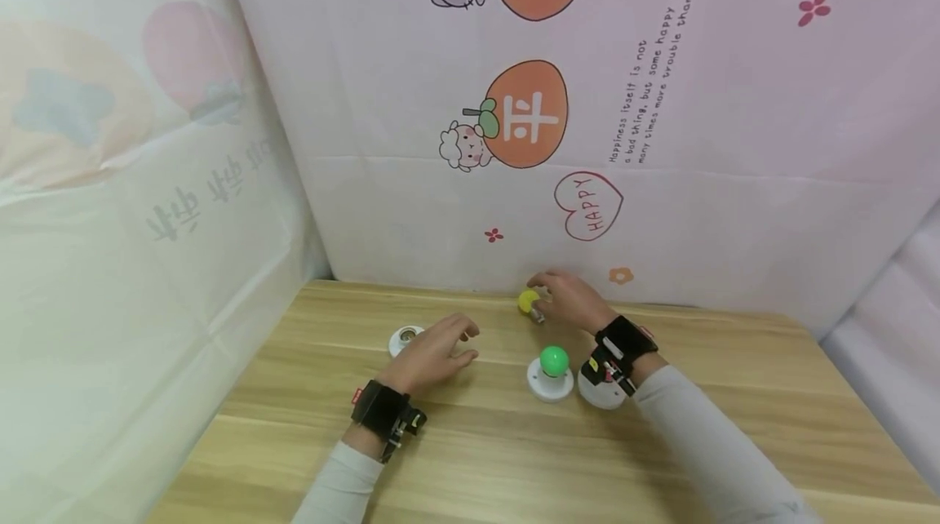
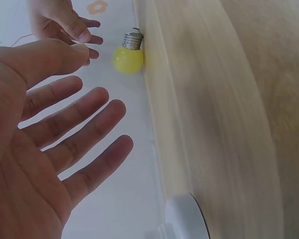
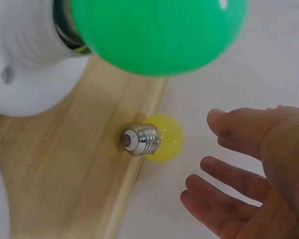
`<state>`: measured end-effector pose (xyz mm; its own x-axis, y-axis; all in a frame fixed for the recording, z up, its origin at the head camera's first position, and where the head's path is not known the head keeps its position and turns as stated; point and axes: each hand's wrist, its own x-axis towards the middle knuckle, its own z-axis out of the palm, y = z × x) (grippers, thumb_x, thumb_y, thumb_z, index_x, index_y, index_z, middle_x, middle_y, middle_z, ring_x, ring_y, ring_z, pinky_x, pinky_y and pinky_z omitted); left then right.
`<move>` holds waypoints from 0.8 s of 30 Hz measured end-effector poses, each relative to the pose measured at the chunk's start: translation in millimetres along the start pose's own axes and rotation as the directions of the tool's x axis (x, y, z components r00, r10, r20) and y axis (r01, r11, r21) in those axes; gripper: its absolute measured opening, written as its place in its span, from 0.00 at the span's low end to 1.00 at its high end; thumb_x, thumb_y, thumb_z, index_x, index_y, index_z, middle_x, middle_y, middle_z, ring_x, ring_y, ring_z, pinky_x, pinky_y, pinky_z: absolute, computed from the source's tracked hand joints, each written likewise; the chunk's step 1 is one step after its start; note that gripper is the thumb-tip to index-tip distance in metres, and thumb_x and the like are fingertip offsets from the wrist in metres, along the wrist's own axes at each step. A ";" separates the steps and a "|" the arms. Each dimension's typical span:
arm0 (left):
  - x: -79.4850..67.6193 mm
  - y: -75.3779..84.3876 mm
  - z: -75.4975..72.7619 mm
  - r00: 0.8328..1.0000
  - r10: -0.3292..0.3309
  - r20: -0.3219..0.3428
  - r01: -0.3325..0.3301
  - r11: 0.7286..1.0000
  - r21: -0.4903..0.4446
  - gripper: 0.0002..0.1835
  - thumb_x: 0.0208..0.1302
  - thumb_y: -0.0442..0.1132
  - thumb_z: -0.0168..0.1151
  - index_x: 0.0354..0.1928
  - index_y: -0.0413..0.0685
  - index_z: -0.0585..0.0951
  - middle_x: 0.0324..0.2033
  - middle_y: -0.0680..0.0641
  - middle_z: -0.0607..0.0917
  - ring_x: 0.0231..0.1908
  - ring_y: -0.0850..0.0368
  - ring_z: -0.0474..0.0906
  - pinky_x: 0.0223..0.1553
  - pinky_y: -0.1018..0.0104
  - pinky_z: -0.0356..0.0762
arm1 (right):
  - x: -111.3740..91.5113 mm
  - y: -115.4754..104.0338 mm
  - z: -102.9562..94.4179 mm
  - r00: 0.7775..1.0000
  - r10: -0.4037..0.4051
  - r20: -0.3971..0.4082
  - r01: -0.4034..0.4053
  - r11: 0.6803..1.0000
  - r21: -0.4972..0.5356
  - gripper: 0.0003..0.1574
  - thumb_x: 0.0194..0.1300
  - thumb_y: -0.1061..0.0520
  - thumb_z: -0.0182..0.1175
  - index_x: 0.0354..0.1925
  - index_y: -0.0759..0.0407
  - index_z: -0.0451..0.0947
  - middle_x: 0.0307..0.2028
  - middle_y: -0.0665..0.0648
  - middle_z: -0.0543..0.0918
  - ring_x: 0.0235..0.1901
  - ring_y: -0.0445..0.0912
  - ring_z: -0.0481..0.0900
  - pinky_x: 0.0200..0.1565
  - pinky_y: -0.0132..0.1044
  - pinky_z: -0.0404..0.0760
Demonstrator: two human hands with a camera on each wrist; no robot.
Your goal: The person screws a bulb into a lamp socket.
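A yellow light bulb (image 1: pixel 527 301) with a silver screw base lies on its side near the table's back edge. My right hand (image 1: pixel 576 304) hovers by it; both wrist views show the bulb (image 3: pixel 165 138) apart from the spread fingers. My left hand (image 1: pixel 433 353) has its fingers extended and holds nothing, close to a white lamp socket (image 1: pixel 399 342) that it partly covers in the head view. A green light bulb (image 1: pixel 554 361) stands upright in a second white socket (image 1: pixel 551 390). Under my right wrist a third white base (image 1: pixel 600 398) is half hidden.
The wooden table (image 1: pixel 499 459) meets a white printed cloth (image 1: pixel 411 222) hanging behind it. Another cloth (image 1: pixel 147 304) closes off the left side, and pale fabric (image 1: pixel 889 344) hangs at the right.
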<state>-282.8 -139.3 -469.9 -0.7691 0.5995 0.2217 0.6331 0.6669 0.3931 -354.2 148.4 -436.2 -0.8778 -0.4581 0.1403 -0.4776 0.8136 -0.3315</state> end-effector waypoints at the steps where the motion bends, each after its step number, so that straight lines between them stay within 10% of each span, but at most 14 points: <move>1: -0.2 -0.9 0.2 1.000 0.001 -0.001 -0.001 1.000 0.000 0.19 0.67 0.48 0.59 0.57 0.50 0.74 0.52 0.53 0.77 0.51 0.59 0.74 0.51 0.65 0.76 | 2.4 0.3 0.6 1.000 -0.004 0.005 0.004 1.000 0.000 0.26 0.60 0.54 0.66 0.56 0.58 0.77 0.54 0.59 0.78 0.52 0.54 0.75 0.53 0.52 0.76; 24: -5.7 -18.6 4.6 0.995 0.031 -0.099 -0.024 0.997 0.071 0.17 0.65 0.44 0.62 0.53 0.48 0.76 0.52 0.53 0.77 0.58 0.57 0.67 0.60 0.60 0.69 | 27.8 3.5 13.2 0.997 0.007 0.082 -0.002 0.998 -0.065 0.26 0.59 0.56 0.66 0.56 0.61 0.77 0.56 0.63 0.76 0.57 0.56 0.71 0.59 0.50 0.71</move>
<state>-289.8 -153.0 -482.6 -0.7541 0.5732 0.3205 0.6559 0.6819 0.3237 -379.8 133.8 -445.8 -0.8751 -0.4801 0.0611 -0.4775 0.8360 -0.2704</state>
